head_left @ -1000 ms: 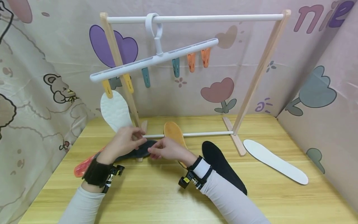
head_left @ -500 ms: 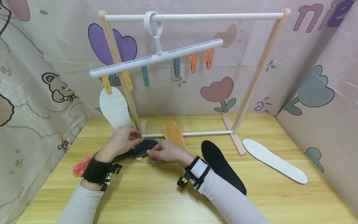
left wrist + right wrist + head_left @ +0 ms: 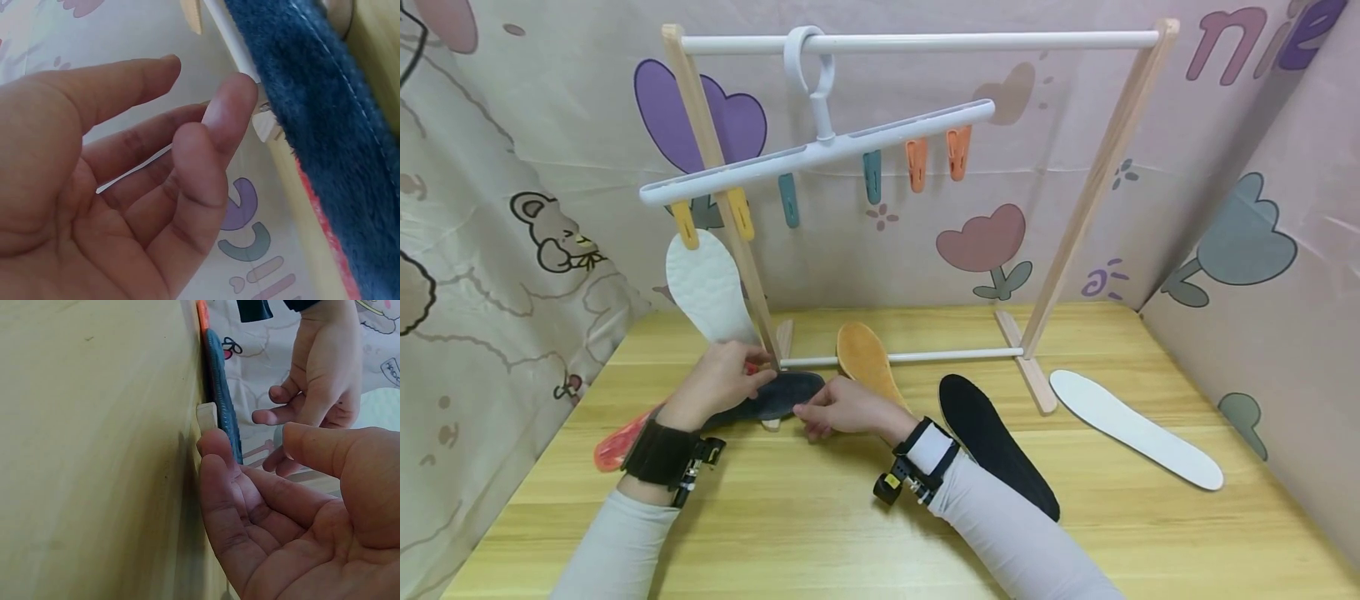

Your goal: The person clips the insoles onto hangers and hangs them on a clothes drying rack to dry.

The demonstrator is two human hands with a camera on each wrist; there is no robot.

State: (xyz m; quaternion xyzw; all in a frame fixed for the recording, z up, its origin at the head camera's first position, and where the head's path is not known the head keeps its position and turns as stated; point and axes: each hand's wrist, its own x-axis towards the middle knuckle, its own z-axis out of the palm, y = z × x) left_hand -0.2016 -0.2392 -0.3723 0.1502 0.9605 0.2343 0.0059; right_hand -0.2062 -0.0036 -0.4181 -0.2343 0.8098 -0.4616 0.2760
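Nearest us, on the pale wooden surface [image 3: 850, 517], our left hand [image 3: 722, 383] and right hand [image 3: 842, 407] meet at the dark blue fleecy insole [image 3: 775, 400], fingers loose and apart, only touching its edges. It looks light, soft and floppy (orange underside showing), best pinched at the toe end. Behind stands the wooden drying rack [image 3: 1097, 183] with its white clip hanger [image 3: 820, 150].

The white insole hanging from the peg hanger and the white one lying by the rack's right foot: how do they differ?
The hanging white insole is held upright by a yellow clip; the lying white insole rests flat on the table. The hanging one looks quilted, the lying one smooth. The hanging one is near the left hand, the lying one far from both hands. Both are white.
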